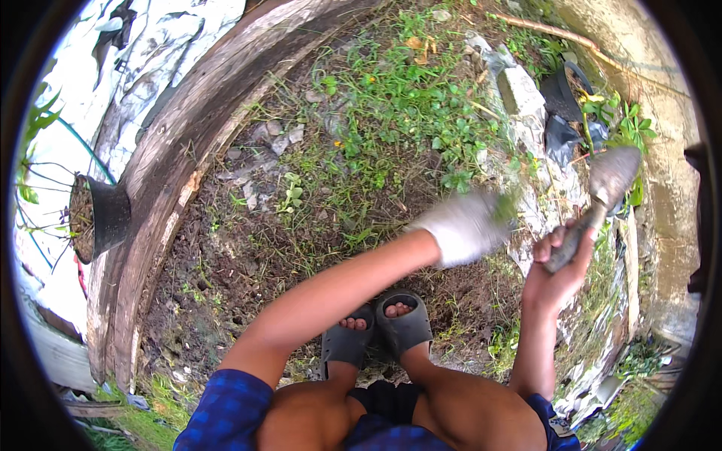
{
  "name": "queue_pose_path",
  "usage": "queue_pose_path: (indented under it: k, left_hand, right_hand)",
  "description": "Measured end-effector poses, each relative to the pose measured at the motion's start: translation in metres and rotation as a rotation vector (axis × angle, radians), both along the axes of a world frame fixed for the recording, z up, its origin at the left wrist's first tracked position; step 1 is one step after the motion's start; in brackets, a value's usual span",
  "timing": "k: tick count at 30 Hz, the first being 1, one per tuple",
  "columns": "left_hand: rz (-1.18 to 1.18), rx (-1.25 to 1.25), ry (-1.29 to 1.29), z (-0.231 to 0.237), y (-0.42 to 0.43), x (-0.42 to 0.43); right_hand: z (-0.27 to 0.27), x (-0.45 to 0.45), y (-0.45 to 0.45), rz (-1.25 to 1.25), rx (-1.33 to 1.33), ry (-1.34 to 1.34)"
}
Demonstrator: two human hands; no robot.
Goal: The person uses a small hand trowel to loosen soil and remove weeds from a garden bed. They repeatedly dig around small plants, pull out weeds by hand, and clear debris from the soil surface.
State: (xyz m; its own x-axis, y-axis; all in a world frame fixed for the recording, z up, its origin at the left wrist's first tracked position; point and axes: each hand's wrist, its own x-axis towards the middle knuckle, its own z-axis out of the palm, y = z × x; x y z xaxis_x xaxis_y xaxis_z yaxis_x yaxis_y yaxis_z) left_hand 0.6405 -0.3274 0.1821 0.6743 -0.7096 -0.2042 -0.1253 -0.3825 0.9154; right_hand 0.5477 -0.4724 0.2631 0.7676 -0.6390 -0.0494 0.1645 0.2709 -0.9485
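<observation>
My left hand (pixel 465 228), in a white glove, reaches across to the right over the weedy soil and is blurred. A blurred green tuft (pixel 506 207) shows at its fingertips; whether the fingers grip it cannot be told. My bare right hand (pixel 564 248) holds a hand trowel (pixel 615 172) by its worn handle, with the soil-stained blade pointing up and away. Low weeds and grass (pixel 395 124) grow on the ground in front of me, and bare dark soil (pixel 237 282) lies nearer my sandals (pixel 403 321).
Weathered wooden planks (pixel 186 113) edge the plot on the left, beside a black plant pot (pixel 107 217). On the right are a concrete block (pixel 522 93), another black pot (pixel 564 93) with plants, and a concrete wall (pixel 671 237). A stick (pixel 553 31) lies at the upper right.
</observation>
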Motion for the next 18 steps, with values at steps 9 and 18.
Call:
queue_pose_path:
  k: [9,18]
  left_hand:
    - [-0.124,0.178,-0.441,-0.066,0.065,-0.085]
    - [0.780,0.938,-0.378,-0.112,0.211,-0.021]
  right_hand:
    - [0.000,-0.006,-0.009,0.029,0.100,-0.064]
    - [-0.025,0.015,0.017,0.116,0.180,0.163]
